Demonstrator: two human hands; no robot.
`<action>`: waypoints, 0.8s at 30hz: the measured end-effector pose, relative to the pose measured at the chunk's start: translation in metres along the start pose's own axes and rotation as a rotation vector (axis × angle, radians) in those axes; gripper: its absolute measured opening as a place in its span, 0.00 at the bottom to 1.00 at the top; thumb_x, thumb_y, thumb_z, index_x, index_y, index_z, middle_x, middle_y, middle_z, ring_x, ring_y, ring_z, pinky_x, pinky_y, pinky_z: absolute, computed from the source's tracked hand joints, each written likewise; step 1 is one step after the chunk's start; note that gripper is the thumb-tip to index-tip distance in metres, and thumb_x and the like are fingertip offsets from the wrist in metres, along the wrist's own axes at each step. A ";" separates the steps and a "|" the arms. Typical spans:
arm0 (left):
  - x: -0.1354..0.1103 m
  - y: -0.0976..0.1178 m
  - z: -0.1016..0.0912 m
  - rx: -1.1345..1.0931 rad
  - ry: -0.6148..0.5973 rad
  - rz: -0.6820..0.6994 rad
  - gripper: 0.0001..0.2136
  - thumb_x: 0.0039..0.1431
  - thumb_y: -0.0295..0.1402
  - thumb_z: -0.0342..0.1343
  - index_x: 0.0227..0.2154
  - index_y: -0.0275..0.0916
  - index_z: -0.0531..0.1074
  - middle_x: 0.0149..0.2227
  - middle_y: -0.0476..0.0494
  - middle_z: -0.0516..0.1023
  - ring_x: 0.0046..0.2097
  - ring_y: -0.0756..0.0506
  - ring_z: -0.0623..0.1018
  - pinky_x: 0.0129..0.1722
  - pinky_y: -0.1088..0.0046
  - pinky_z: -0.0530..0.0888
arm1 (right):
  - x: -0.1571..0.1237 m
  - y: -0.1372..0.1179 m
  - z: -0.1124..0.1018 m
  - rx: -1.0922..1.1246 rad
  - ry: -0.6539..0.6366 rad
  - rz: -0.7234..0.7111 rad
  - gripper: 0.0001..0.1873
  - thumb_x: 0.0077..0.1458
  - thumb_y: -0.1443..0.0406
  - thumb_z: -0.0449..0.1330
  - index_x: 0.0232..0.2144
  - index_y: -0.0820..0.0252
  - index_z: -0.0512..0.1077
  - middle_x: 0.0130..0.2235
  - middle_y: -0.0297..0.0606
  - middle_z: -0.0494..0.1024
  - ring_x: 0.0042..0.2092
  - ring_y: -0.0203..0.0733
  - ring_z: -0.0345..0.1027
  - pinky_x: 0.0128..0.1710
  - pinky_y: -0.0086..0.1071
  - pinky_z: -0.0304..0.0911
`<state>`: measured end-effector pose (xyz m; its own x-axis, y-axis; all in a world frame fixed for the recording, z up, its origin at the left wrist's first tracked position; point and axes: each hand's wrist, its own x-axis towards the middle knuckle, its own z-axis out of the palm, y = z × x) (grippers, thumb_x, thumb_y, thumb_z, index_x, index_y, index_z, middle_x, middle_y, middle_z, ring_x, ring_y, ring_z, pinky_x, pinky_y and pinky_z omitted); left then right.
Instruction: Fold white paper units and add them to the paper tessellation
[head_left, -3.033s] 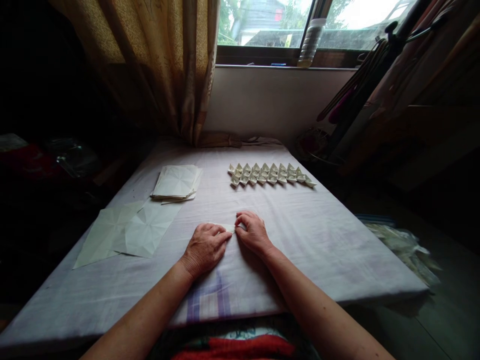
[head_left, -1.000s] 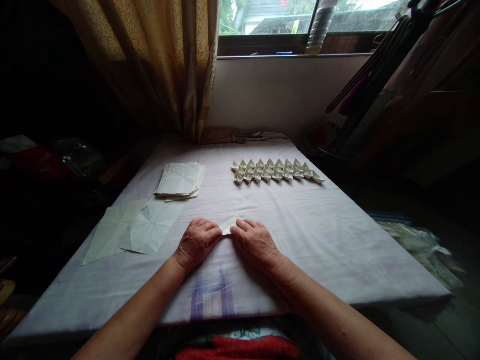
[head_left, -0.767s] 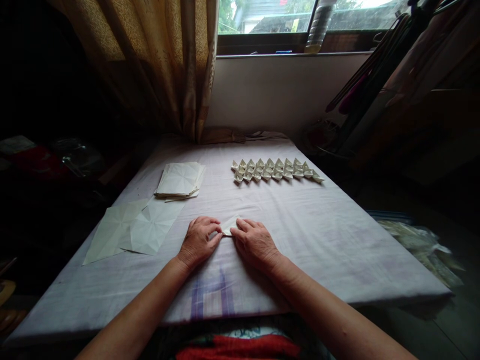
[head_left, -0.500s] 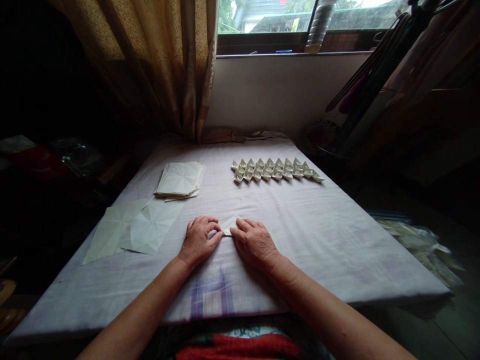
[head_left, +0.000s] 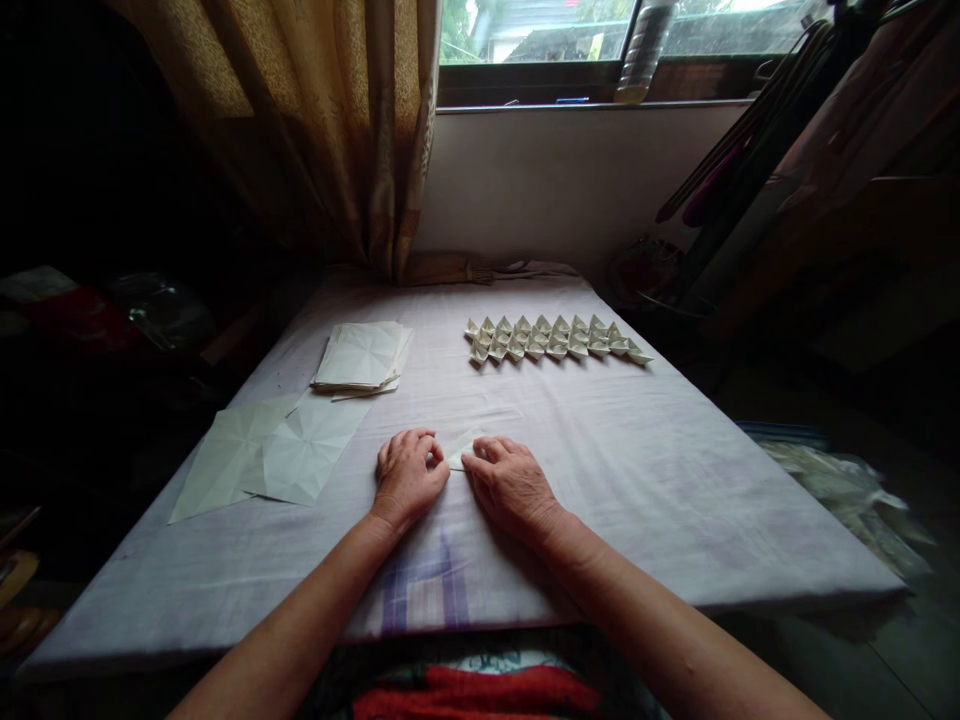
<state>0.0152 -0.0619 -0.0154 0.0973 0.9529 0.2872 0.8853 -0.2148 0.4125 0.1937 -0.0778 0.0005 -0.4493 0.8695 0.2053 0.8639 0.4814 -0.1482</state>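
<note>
Cloth-covered counter (head_left: 637, 480) | rows of folded pieces (head_left: 556, 345), toward far right corner | loose sheets (head_left: 304, 452), left edge | left hand (head_left: 409, 475), right hand (head_left: 517, 483) apart, grip unclear | folded white paper (head_left: 460, 457) between, touching both, inward of near edge's middle

Your folded piece (head_left: 461, 459): paper, matt. Stacked squares (head_left: 360, 352) and loose sheets (head_left: 302, 455): matt paper, crease-lined. Origami pieces (head_left: 556, 341): matt paper. Your tablecloth (head_left: 637, 480): matt cloth, lightly wrinkled. Bottle (head_left: 645, 55): clear ribbed plastic, looks like.
</note>
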 end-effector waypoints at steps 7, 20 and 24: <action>0.001 -0.002 0.002 0.011 0.002 -0.088 0.05 0.51 0.31 0.59 0.31 0.44 0.69 0.50 0.42 0.75 0.54 0.36 0.70 0.54 0.50 0.65 | -0.001 0.002 0.000 0.016 0.025 -0.013 0.13 0.65 0.63 0.50 0.41 0.52 0.75 0.46 0.39 0.75 0.44 0.43 0.65 0.44 0.35 0.56; -0.003 0.002 -0.001 0.017 -0.001 -0.118 0.02 0.52 0.31 0.59 0.25 0.43 0.73 0.52 0.44 0.75 0.57 0.37 0.70 0.59 0.50 0.60 | -0.006 0.006 0.003 0.066 0.032 -0.052 0.13 0.65 0.63 0.51 0.46 0.53 0.74 0.50 0.39 0.75 0.52 0.46 0.64 0.49 0.38 0.57; -0.006 0.008 -0.003 -0.026 0.005 -0.110 0.03 0.54 0.29 0.58 0.28 0.45 0.75 0.49 0.49 0.79 0.57 0.40 0.71 0.61 0.50 0.56 | -0.007 0.007 0.004 0.077 0.062 -0.080 0.13 0.64 0.64 0.51 0.46 0.53 0.73 0.51 0.39 0.76 0.53 0.48 0.64 0.50 0.39 0.58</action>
<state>0.0200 -0.0702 -0.0110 -0.0020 0.9700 0.2431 0.8784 -0.1145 0.4640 0.2025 -0.0803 -0.0059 -0.4990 0.8206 0.2786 0.8049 0.5580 -0.2020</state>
